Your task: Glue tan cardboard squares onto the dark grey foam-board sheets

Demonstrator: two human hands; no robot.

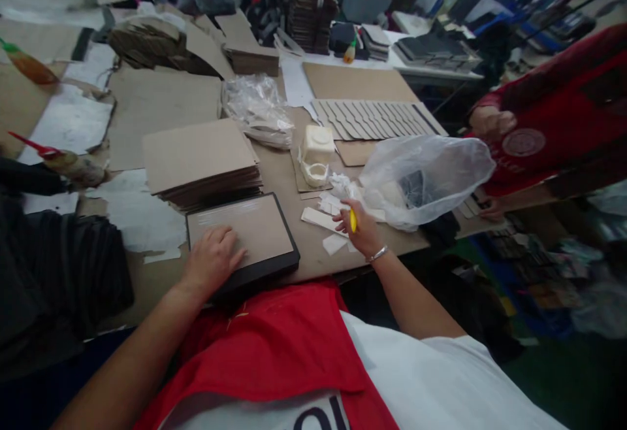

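Observation:
My left hand (214, 255) lies flat, fingers spread, on a brown cardboard sheet (259, 224) that rests on a black panel (289, 255) at the table's near edge. My right hand (363, 231) is closed around a slim yellow tool (353, 219); its working end is hidden, so I cannot tell its kind. Beneath and beside those fingers are white strips (321, 219) and a small white piece (334, 244). Just beyond stands an off-white tub (318, 142) with a round ring-shaped opening in front of it.
A stack of cardboard sheets (200, 155) rises behind the panel. An open clear plastic bag (441, 175) sits to the right. Slotted grey boards (372, 119) lie farther back. Glue bottles (73, 165) and dark folded material (63, 280) are at left. A person in red (563, 116) stands at right.

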